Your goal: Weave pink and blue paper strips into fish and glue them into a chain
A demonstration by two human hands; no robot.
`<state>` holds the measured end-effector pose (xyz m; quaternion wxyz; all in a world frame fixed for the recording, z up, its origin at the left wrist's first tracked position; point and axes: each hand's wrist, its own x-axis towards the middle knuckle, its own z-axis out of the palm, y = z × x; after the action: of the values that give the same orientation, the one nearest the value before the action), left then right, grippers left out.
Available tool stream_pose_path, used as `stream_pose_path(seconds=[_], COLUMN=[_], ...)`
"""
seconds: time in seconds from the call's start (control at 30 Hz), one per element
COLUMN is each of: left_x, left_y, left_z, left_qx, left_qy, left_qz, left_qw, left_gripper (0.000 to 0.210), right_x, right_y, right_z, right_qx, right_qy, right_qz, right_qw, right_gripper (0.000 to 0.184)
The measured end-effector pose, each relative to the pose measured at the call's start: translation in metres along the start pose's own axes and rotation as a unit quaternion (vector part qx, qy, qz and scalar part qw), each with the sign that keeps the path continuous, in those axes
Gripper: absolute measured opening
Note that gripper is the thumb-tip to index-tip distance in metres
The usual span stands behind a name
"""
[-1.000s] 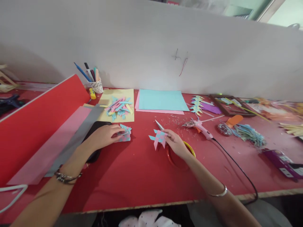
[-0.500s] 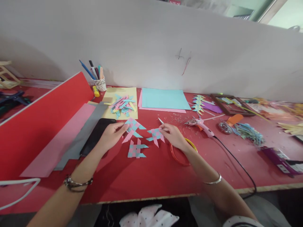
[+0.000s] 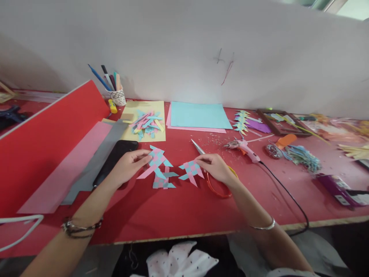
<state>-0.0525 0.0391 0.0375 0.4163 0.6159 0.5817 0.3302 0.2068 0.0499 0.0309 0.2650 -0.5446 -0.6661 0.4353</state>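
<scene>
My left hand [image 3: 133, 164] pinches the left edge of a pink and light-blue woven paper piece [image 3: 157, 158], its pointed strip ends sticking out. In my right hand [image 3: 212, 165] a similar woven paper piece [image 3: 190, 168] is gripped at its upper right corner. A third woven piece [image 3: 161, 182] lies flat on the red table, partly covered by the left-hand one. Scissors [image 3: 212, 186] with red and yellow handles rest under my right hand, blades pointing away to the upper left.
A heap of cut paper strips [image 3: 147, 122] sits on a yellow sheet. Blue and pink sheets [image 3: 198, 115] lie behind. At right are a pink glue gun [image 3: 246, 150] with its cord, and a yellow-blue woven strip [image 3: 241, 121]. A black phone [image 3: 115, 159] lies at left.
The left-hand woven piece has turned and come nearer, now overlapping the piece on the table. The right-hand piece has tilted slightly. The camera view has shifted a little.
</scene>
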Motion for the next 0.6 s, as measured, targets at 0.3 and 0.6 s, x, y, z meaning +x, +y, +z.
stream_pose_path(seconds=[0.3,0.6], left_x=[0.0,-0.016], left_y=[-0.015,-0.027], left_z=[0.01,0.031], left_qx=[0.291,0.4], left_qy=[0.052,-0.115], left_qz=[0.067,0.238], left_qw=[0.953,0.878], left_gripper=[0.039,0.042], right_x=[-0.008,-0.006], right_y=[-0.007,-0.004], right_z=[0.009,0.012], right_qx=[0.002,-0.035], right_qy=[0.015,0.046], right_qz=[-0.053,-0.086], right_qw=[0.998,0.995], right_gripper=[0.013,0.014])
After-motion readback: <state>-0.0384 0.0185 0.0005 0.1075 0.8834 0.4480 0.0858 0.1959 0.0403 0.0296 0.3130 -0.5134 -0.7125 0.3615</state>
